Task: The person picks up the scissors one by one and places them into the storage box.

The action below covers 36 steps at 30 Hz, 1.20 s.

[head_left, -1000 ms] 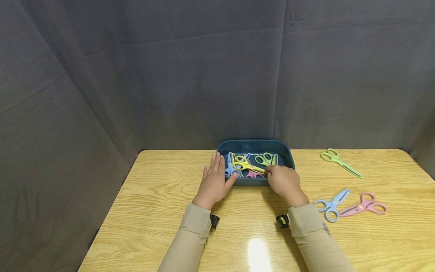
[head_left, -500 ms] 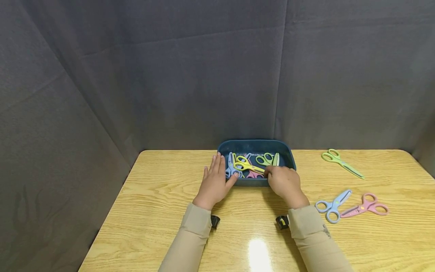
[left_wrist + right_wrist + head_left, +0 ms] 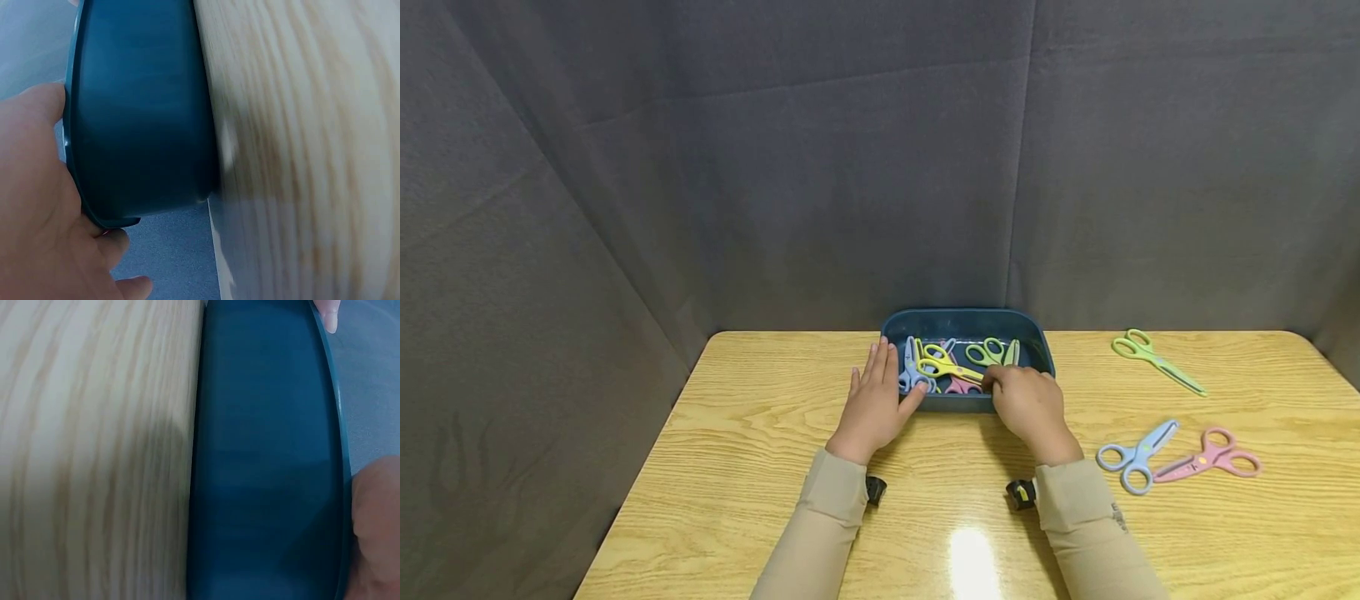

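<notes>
A dark blue plastic bin stands at the table's back edge with several children's scissors in it. My left hand lies over its left front corner, fingers fairly straight and thumb across the front rim, beside the blue scissors. Over the front right rim, my right hand reaches in with bent fingers. Its fingertips are hidden, and I cannot tell what they hold. They are close to the tip of the yellow scissors and the green scissors. Pink scissors lie partly under the yellow pair.
On the wooden table, to the right, lie another green pair of scissors, a blue pair and a pink pair. A grey curtain hangs right behind the table and bin.
A green blade in the bin beside my right hand has swung slightly to the right. Both hands stay in about the same place.
</notes>
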{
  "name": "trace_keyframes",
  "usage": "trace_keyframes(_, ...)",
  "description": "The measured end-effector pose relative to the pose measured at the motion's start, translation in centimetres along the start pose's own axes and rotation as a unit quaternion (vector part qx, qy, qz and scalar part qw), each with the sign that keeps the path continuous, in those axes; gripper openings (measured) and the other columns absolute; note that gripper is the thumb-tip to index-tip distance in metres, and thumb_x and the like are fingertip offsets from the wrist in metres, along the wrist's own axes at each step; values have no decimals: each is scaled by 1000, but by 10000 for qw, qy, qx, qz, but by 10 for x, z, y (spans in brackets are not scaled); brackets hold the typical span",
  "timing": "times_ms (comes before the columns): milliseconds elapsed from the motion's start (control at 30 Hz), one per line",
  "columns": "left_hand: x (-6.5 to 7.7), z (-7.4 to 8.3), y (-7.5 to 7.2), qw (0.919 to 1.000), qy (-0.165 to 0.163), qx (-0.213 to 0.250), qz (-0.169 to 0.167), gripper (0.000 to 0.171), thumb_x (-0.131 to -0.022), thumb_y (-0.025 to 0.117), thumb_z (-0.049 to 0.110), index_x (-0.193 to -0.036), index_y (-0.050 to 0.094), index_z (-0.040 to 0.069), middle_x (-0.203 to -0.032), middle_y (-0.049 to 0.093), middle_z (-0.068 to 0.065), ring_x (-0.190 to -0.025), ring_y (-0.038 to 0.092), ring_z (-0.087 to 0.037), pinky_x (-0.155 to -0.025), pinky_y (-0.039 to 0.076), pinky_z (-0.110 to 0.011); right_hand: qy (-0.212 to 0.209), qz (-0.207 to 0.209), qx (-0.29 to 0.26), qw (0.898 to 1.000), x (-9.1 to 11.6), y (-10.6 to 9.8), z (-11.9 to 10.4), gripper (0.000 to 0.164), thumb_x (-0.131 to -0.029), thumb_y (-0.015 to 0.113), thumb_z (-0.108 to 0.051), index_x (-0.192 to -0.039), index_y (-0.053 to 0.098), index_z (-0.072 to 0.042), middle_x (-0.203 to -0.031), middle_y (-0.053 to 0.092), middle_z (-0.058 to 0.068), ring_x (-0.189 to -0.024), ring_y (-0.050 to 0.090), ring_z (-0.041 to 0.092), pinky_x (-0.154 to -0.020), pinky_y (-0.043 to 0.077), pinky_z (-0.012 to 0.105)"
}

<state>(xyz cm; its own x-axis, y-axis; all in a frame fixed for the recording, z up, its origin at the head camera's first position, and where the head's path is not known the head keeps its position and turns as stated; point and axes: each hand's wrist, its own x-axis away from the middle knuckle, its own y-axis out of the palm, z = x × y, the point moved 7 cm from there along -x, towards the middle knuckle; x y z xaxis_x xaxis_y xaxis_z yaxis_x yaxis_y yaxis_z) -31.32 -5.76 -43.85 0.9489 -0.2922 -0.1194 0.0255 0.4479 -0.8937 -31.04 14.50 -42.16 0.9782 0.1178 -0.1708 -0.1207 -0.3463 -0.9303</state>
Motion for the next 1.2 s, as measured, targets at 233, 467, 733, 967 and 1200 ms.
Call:
trace_keyframes(233,1,-2,1,10000,-6,22,18,84,-105,42,56,-160,17,-2,-169,6,-16,-156,5,-31,-122,11,-58,-74,120,-132,9998,2,-1,-1,32,-96,46,-5,-97,77,-11,-101,75,12,-93,69,34,-79,46,49)
trace_keyframes(467,1,-4,2,10000,-35,-21,7,84,-105,42,56,-160,17,-2,-169,5,-16,-156,5,-31,-122,11,-58,-102,151,-291,9994,3,-4,-2,25,-98,51,-6,-100,75,-6,-103,74,15,-94,69,35,-83,48,52)
trace_keyframes(733,1,-3,2,10000,-21,-19,-3,84,-105,42,56,-160,16,-1,-169,5,-15,-156,4,-30,-122,11,-58,-128,480,-794,9956,4,-12,3,16,-96,58,-5,-103,72,-1,-99,69,16,-81,61,28,-72,53,49)
trace_keyframes(967,0,-3,2,10000,-57,28,-15,84,-105,43,55,-161,16,-1,-170,4,-14,-156,1,-27,-123,10,-57,-400,780,-1038,9907,5,-23,7,16,-94,58,-2,-105,70,1,-97,66,15,-87,62,31,-76,52,51)
trace_keyframes(1200,-1,-3,3,10000,-8,29,26,83,-105,45,53,-161,16,-1,-169,5,-15,-156,4,-30,-122,10,-58,-370,948,-1268,9867,9,-37,15,20,-95,56,-2,-109,70,3,-105,65,20,-95,59,37,-82,49,53)
